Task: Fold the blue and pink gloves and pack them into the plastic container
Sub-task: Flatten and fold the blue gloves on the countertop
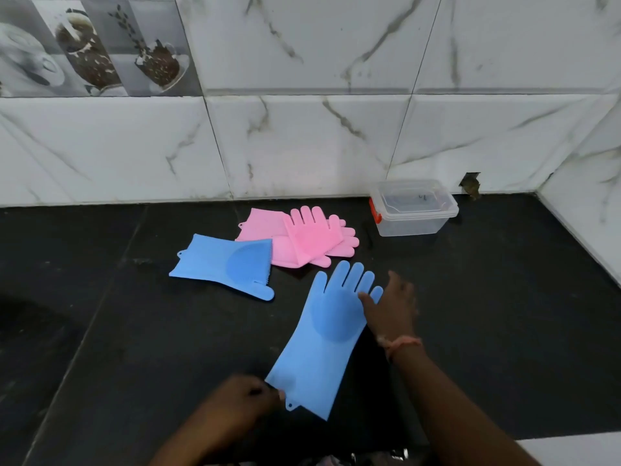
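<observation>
Left hand (247, 396) pinches the cuff corner of the near blue glove (322, 334), which lies flat on the black counter (100, 331), fingers pointing away. Right hand (391, 306) spread, fingers resting on that glove's finger end — not gripping. Second blue glove (223, 265) already folded, farther left. Pink gloves (302, 237) overlap behind it. Plastic container (413, 208) — by the wall, back right, lid on.
</observation>
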`<state>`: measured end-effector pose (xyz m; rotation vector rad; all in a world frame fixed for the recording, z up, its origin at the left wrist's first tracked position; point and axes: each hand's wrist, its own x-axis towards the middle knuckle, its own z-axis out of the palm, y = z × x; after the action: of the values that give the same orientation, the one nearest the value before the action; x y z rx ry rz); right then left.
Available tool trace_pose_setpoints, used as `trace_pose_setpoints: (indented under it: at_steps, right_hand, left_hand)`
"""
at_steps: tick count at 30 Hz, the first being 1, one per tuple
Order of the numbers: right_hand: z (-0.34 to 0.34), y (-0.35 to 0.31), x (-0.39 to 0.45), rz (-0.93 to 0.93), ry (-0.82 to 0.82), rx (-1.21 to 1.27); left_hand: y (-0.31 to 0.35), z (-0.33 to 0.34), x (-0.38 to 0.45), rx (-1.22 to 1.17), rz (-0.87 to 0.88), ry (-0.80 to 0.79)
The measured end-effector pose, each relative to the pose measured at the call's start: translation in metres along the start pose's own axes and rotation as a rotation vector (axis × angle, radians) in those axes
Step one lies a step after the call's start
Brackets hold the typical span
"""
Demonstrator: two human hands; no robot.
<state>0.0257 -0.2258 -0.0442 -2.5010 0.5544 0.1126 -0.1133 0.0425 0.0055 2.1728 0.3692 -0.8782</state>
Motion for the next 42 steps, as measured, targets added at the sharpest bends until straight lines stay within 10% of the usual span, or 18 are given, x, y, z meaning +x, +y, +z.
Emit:
trace_pose_setpoints:
  at_steps: [5, 17, 24, 29, 34, 37, 42]
  right_hand:
    - [0.038, 0.007, -0.051, 0.059, -0.039, -0.166]
    - [0.027, 0.001, -0.039, -0.176, -0.250, 0.566]
    - [0.043, 0.021, -0.029, -0.306, -0.063, 0.131]
    - [0.062, 0.025, -0.030, -0.479, -0.166, -0.315]
    - [0.054, 0.020, -0.016, -0.440, -0.267, -0.334]
    - [0.050, 0.010, -0.015, -0.404, -0.299, -0.327]
    - [0.048, 0.008, -0.026, -0.371, -0.212, -0.287]
  left_hand:
    - [0.020, 0.028, 0.042, 0.070, 0.130, 0.373]
    - [0.028, 0.049, 0.066, -0.133, 0.028, 0.085]
    - [0.044, 0.026, 0.081, 0.294, 0.239, 0.387]
    - [0.054, 0.043, 0.110, 0.668, 0.384, 0.236]
    - [0.044, 0.029, 0.116, 0.530, 0.420, 0.279]
    - [0.047, -0.005, 0.121, 0.166, 0.546, 0.615]
    - [0.030, -0.064, 0.143, 0.502, 0.265, 0.632]
